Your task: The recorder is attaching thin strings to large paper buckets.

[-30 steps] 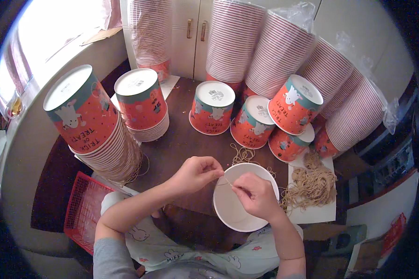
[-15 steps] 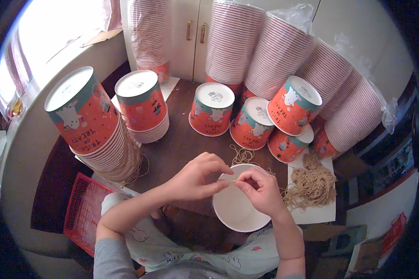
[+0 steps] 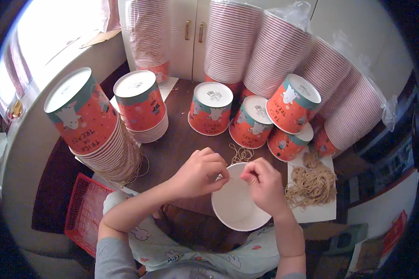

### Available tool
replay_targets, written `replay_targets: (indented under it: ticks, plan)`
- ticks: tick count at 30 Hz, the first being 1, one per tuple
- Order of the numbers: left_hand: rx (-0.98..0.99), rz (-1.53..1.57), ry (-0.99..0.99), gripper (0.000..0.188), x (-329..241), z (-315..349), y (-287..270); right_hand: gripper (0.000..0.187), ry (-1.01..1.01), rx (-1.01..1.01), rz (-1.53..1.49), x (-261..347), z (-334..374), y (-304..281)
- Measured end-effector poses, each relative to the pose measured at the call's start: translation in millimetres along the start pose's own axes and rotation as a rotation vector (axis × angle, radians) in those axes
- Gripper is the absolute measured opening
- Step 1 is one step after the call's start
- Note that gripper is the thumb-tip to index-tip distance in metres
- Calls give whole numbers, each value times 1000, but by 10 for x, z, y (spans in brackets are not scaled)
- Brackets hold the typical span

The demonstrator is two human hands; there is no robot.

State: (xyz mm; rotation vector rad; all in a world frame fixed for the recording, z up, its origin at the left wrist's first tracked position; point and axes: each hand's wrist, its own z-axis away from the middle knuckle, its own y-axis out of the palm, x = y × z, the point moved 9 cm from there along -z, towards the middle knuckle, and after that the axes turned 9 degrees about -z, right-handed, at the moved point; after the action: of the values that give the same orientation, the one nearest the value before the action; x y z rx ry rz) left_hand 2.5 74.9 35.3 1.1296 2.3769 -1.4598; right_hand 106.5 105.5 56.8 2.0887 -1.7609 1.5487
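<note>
A white-lined paper bucket (image 3: 235, 209) stands with its mouth up at the table's near edge, in front of my lap. Above its mouth, my left hand (image 3: 201, 173) pinches thumb against forefinger. My right hand (image 3: 265, 187) is closed in a pinch just to the right, over the bucket's right rim. A thin piece of tan cord (image 3: 236, 177) shows faintly between the two pinches. Loops of the same cord (image 3: 240, 153) lie beyond the far rim. To the right, a tangled cord pile (image 3: 312, 186) rests on a white sheet (image 3: 321, 211).
Upside-down orange buckets (image 3: 211, 114) stand across the table, one (image 3: 293, 104) on top of others. At left are two nested bucket stacks (image 3: 104, 156) (image 3: 142, 109). Tall plastic-wrapped stacks (image 3: 233, 44) line the back. A red basket (image 3: 81, 209) sits low at left.
My left hand's thumb and fingers, spread apart before, have closed into a pinch. My right hand has turned slightly and shifted a little right. The bucket has barely moved.
</note>
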Motion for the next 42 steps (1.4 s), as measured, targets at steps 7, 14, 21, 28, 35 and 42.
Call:
replay_targets:
  ticks: [7, 14, 21, 28, 35, 42]
  plan:
    - [120, 219, -115, 8, 435, 150, 256, 16, 94, -238, -140, -242, -18, -405]
    - [280, 744, -342, 7, 695, 336, 633, 16, 135, -316, -259, -479, 7, -479]
    - [286, 773, -319, 7, 673, 335, 670, 16, 167, -435, -673, -561, 17, -567]
    - [266, 691, -234, 9, 623, 333, 650, 13, 106, -402, -960, -486, 13, -561]
    - [196, 526, -134, 18, 417, 193, 418, 8, 199, -213, -957, -401, -16, -420]
    - [229, 292, -68, 13, 356, 148, 407, 10, 143, -225, -1086, -362, -43, -446]
